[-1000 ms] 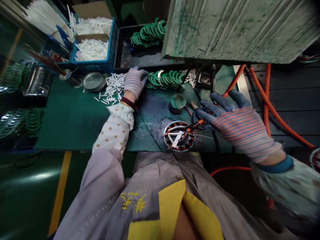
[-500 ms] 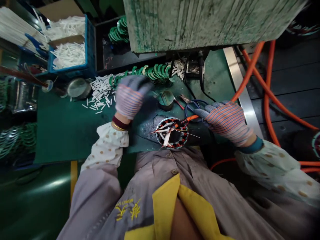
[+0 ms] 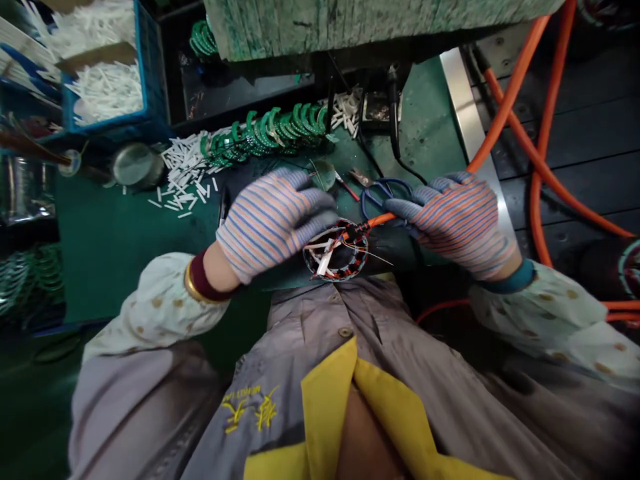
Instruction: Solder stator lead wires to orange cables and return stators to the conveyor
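My left hand (image 3: 280,217), in a striped glove with grey fingertips, hovers over the left rim of a wound motor stator (image 3: 364,252). Its fingers are stretched and slightly curved, with nothing visible in them; the tips are a little blurred. White sleeving (image 3: 326,259) and thin wires lie across the stator's opening. An orange cable (image 3: 381,220) runs from the stator into my right hand (image 3: 457,223), whose gloved fingers are closed around it. Blue-handled scissors (image 3: 367,200) lie beside my right fingertips. Behind my left fingers sits a round tin (image 3: 325,175), partly covered.
White tube pieces (image 3: 185,170) and a row of green curved parts (image 3: 270,130) lie along the back. A blue crate (image 3: 153,73) of white tubes stands back left, near a round metal lid (image 3: 134,165). A grey-green box (image 3: 370,27) overhangs the bench. Thick orange cables (image 3: 537,147) hang at right.
My left hand has come down and right from near the green parts to the stator. My right hand stays on the orange cable. The head view has shifted slightly.
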The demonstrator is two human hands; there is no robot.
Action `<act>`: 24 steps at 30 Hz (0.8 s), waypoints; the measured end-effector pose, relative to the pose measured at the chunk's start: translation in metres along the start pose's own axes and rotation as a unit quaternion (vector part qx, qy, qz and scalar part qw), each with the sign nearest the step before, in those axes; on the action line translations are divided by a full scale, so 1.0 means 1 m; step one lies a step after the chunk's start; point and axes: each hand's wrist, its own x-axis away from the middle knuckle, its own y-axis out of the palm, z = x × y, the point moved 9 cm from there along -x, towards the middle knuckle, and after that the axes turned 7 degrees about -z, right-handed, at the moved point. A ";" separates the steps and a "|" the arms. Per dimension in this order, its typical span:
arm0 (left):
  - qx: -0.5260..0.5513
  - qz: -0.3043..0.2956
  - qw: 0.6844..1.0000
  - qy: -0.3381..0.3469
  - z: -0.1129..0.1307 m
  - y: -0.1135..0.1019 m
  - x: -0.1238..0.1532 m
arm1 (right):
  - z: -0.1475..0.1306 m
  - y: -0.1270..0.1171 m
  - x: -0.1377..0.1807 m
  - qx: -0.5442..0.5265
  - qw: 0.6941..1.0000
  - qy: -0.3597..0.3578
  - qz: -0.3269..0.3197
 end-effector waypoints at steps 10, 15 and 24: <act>0.216 -0.031 0.974 -0.057 -0.003 0.053 0.011 | -0.037 -0.021 0.059 -0.082 0.994 -0.027 0.068; 0.295 0.038 0.954 -0.030 -0.012 0.050 0.016 | -0.076 -0.031 0.101 -0.219 0.964 -0.053 0.144; 0.242 -0.177 0.950 0.084 -0.009 0.044 -0.013 | -0.045 -0.086 0.051 -0.018 0.989 0.085 0.122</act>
